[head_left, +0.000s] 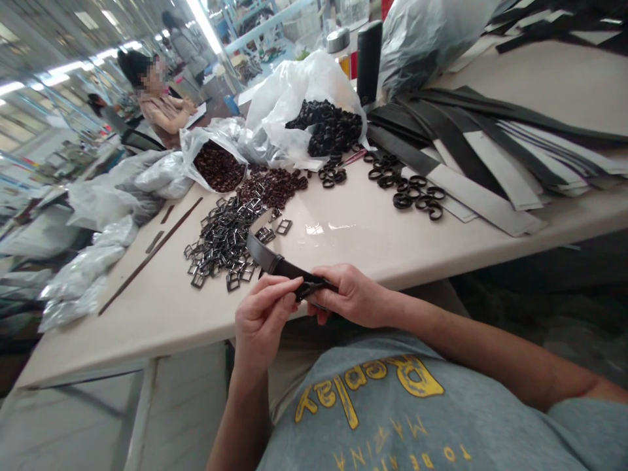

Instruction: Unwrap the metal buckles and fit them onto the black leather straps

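Note:
A dark leather strap (267,256) curves from the table's front edge down toward me. My left hand (262,317) pinches its near end between thumb and fingers. My right hand (350,296) grips the same end from the right, where a small dark piece sits on the strap. Just beyond the strap lies a heap of metal buckles (223,239) on the pale table (353,229).
Brown loops (272,188) and black loops (417,196) lie on the table. Open plastic bags (294,98) hold more loops. Long black and grey straps (471,150) are stacked at the right. A thin brown strip (150,258) lies at the left. A person sits at the far left.

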{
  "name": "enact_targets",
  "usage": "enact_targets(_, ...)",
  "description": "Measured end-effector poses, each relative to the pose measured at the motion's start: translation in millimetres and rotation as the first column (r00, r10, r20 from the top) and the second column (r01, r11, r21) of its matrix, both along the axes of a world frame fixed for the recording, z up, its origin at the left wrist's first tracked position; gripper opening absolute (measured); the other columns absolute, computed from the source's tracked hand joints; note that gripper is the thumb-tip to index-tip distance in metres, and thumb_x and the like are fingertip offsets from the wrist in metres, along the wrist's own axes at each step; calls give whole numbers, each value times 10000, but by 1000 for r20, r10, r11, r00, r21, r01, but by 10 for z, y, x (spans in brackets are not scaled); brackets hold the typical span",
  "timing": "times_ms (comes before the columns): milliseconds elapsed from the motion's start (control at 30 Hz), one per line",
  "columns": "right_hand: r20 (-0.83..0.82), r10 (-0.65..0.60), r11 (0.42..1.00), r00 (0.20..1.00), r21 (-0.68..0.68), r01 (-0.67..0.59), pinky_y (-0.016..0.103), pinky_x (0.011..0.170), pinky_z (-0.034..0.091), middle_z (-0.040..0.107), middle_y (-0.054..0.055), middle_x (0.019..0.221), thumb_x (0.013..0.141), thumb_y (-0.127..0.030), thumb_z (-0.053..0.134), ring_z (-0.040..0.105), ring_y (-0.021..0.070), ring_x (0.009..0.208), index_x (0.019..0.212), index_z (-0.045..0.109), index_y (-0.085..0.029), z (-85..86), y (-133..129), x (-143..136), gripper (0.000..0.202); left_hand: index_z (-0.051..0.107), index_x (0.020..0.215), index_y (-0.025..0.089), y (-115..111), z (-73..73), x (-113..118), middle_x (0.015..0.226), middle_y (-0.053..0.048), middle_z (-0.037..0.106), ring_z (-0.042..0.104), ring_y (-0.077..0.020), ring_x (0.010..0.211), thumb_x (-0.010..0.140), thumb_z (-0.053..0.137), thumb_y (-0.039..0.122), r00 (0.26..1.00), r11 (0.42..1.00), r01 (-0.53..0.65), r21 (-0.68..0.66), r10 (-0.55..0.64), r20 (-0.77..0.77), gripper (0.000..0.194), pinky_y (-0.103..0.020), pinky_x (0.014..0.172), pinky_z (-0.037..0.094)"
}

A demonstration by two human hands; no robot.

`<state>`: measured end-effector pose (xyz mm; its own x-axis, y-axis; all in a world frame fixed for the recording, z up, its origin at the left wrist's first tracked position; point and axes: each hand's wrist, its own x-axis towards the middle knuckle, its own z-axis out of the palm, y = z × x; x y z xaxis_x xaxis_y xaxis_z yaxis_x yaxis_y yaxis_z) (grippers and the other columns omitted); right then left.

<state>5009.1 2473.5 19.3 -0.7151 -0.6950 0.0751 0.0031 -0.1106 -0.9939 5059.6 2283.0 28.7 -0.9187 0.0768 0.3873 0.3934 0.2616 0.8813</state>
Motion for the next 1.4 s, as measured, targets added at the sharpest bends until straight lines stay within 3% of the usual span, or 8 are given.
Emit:
enact_targets(233,-120,79,996,990,46,-74,190,580,512,672,28,779,972,-276,515,652,87,627,920,577,-134,-4,57,7,164,801,985,272,-92,137,-64,823,-40,656,607,-87,693,849,696,133,991,994,109,19,-110,71,220,-160,592,500)
enact_targets(500,-215,131,988,968,112,-109,191,590,519,670,33,781,932,-144,488,660,95,642,913,575,-126,23,109,7,91,797,1001,273,-119,155,-89,818,-47,676,618,-101,706,856,683,121,973,981,193,-23,-188,134,238,-182,607,512)
enact_targets(700,-147,100,994,984,67,-92,191,571,515,666,25,748,944,-194,512,655,94,620,875,574,-135,123,125,41,110,769,1087,300,-145,135,-71,880,-30,670,605,-90,760,850,648,31,978,968,110,-224,-146,-151,378,-186,653,490)
enact_targets(833,-16,46,998,999,-32,-47,182,556,533,660,31,790,945,-254,522,661,88,620,921,561,-129,72,91,52,133,698,1244,320,-94,32,-15,1088,-61,648,636,-122,865,865,649,101,977,978,192,-80,-198,-79,441,-221,720,549)
enact_targets(933,44,30,998,999,-59,-28,184,553,542,648,29,794,937,-309,553,666,94,631,928,552,-129,-10,48,55,181,728,1183,310,3,-53,25,1062,-51,648,639,-113,880,837,701,106,995,998,57,12,-56,-83,403,-195,727,552)
enact_targets(1067,32,5,998,999,-69,-2,210,583,553,648,29,808,928,-241,507,669,105,648,925,537,-130,-40,26,55,115,758,1099,286,104,-75,57,952,-21,655,617,-78,792,830,716,95,982,987,-138,-87,125,-139,333,-170,692,529)
enact_targets(1233,-178,47,999,983,10,-46,219,649,526,671,35,819,815,-92,507,659,125,739,945,565,-121,62,95,33,145,755,1097,283,120,-46,65,876,4,648,597,-60,703,826,720,96,984,971,-126,-205,97,-150,331,-161,645,509)
enact_targets(1400,-198,-1,1000,980,18,5,222,606,505,656,30,790,895,-267,591,626,121,691,958,592,-116,30,79,30,163,730,1165,284,87,-53,77,884,0,667,608,-68,724,858,665,84,988,959,-75,-272,35,-150,372,-155,641,494)
